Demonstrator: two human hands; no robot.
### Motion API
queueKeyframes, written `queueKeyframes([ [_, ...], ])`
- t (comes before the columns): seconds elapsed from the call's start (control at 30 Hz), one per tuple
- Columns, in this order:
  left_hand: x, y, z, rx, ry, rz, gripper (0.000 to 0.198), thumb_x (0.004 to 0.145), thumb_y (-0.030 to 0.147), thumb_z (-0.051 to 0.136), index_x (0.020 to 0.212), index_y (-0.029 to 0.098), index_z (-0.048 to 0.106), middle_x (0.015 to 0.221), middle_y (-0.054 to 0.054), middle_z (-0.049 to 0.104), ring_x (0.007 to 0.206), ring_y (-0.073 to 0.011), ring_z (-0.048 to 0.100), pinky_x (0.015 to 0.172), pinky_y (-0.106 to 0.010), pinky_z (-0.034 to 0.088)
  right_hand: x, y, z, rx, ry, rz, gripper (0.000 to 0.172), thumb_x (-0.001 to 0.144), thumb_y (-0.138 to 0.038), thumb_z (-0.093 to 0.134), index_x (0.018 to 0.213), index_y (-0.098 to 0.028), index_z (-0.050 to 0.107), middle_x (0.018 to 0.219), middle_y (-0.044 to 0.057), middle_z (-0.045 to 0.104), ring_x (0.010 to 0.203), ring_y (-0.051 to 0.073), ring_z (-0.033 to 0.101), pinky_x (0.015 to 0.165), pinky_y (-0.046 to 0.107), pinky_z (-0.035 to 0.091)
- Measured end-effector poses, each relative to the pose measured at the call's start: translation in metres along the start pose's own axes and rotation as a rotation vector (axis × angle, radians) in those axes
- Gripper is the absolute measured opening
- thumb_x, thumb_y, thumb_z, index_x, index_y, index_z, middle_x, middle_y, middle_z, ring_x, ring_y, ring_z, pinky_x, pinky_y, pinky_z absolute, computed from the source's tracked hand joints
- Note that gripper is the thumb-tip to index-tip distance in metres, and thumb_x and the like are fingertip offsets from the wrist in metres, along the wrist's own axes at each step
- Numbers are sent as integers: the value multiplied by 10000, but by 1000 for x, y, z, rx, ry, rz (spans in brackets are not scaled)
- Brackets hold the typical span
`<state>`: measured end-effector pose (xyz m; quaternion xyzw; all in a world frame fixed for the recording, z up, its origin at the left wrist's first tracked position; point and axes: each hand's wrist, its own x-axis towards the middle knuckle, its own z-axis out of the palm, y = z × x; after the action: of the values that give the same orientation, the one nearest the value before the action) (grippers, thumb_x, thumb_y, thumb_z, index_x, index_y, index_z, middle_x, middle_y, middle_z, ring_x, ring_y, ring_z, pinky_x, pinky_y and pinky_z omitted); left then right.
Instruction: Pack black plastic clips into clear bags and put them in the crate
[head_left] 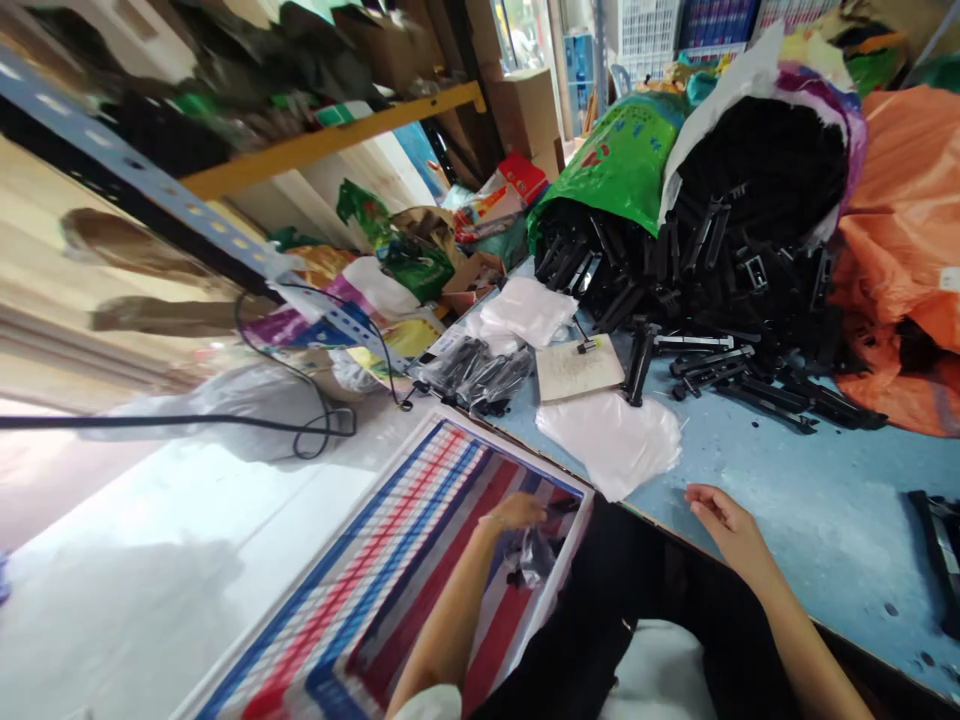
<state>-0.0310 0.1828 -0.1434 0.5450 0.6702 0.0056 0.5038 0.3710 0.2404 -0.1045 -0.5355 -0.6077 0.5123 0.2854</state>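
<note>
The left hand [517, 512] reaches down into a striped bag [390, 590] that stands open beside the near left edge of the table [787, 500]. Its fingers curl over a clear packet [534, 555] with dark parts inside, lying in the bag's right corner. The fingertips are turned away and partly hidden behind the packet, so I cannot tell whether they pinch it or only rest on it. What the packet holds is too dark and small to make out.

The right hand [724, 525] lies on the near edge of the table, fingers loosely bent and holding nothing, its tips just beside a limp white bag [611, 440].

Farther on the table, a card [577, 368] lies touching that white bag, with more white bags [529, 308] beyond it. To their left sit filled packets [480, 372] of black pieces. On the far right a heap of black parts [720, 290] spills out of a large sack [750, 120], whose mouth is so dark that single pieces there cannot be told apart. A green bag [622, 160] covers the left side of the heap, and an orange bag [907, 240] on the right is cut off by the frame. A black thing [941, 545] at the right edge is also cut off. The far left of the scene is blurred shelving.
</note>
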Motion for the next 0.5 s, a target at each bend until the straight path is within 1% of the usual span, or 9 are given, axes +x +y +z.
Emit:
queueKeyframes([
  [0.07, -5, 1, -55, -102, 128, 85, 484, 877, 547, 524, 1137, 159, 652, 909, -92, 700, 807, -205, 668, 780, -327, 537, 5, -19, 17, 21, -84, -19, 397, 880, -508, 599, 1139, -213, 658, 1103, 118, 705, 1022, 272, 678, 941, 451, 531],
  [0.1, -7, 4, -87, -165, 298, 155, 536, 888, 557, 515, 1218, 149, 620, 983, -104, 702, 843, -207, 667, 804, -326, 533, 11, -32, 31, 51, -140, -36, 382, 884, -493, 598, 1139, -216, 659, 1104, 110, 703, 1018, 265, 676, 939, 442, 530],
  [0.13, -7, 8, -120, -176, 542, 206, 553, 898, 546, 513, 1274, 148, 593, 1053, -108, 694, 906, -209, 660, 853, -325, 522, 19, -46, 48, 91, -200, -59, 366, 885, -472, 602, 1143, -219, 657, 1111, 101, 699, 1028, 257, 669, 955, 434, 520],
  [0.2, -3, 17, -182, -56, 944, 119, 519, 940, 448, 475, 1344, 130, 545, 1213, -132, 646, 1077, -227, 621, 970, -342, 476, 43, -76, 90, 187, -333, -119, 329, 880, -410, 608, 1142, -218, 653, 1127, 85, 686, 1062, 244, 650, 977, 424, 501],
  [0.23, 2, 21, -208, 77, 1055, -10, 513, 957, 404, 461, 1378, 115, 515, 1302, -155, 596, 1178, -244, 572, 1029, -358, 437, 58, -91, 113, 225, -387, -145, 317, 864, -379, 625, 1132, -212, 653, 1119, 78, 684, 1062, 239, 643, 988, 423, 489],
  [0.27, 8, 24, -229, 168, 1084, -160, 541, 961, 402, 467, 1403, 90, 485, 1356, -190, 550, 1259, -278, 516, 1070, -391, 401, 74, -106, 136, 257, -429, -154, 301, 838, -337, 648, 1108, -203, 655, 1111, 74, 680, 1066, 236, 635, 1004, 420, 474],
  [0.33, 23, 26, -255, 224, 1054, -324, 622, 929, 433, 538, 1360, -14, 501, 1350, -291, 511, 1292, -377, 469, 1081, -475, 369, 108, -133, 180, 318, -422, -79, 299, 771, -243, 692, 1063, -187, 652, 1107, 63, 668, 1069, 220, 616, 1037, 394, 438],
  [0.4, 36, 23, -263, 218, 1008, -391, 742, 862, 509, 624, 1306, -77, 527, 1330, -358, 484, 1288, -462, 439, 1071, -546, 343, 140, -153, 216, 359, -358, 48, 346, 744, -236, 719, 1074, -179, 630, 1160, 71, 646, 1097, 211, 594, 1034, 370, 428],
  [0.5, 46, 13, -262, 202, 941, -432, 859, 766, 662, 664, 1268, -31, 581, 1382, -362, 432, 1314, -520, 382, 1054, -605, 324, 177, -169, 255, 363, -325, 120, 350, 799, -324, 683, 1107, -180, 600, 1101, 72, 662, 1062, 206, 597, 942, 360, 474],
])
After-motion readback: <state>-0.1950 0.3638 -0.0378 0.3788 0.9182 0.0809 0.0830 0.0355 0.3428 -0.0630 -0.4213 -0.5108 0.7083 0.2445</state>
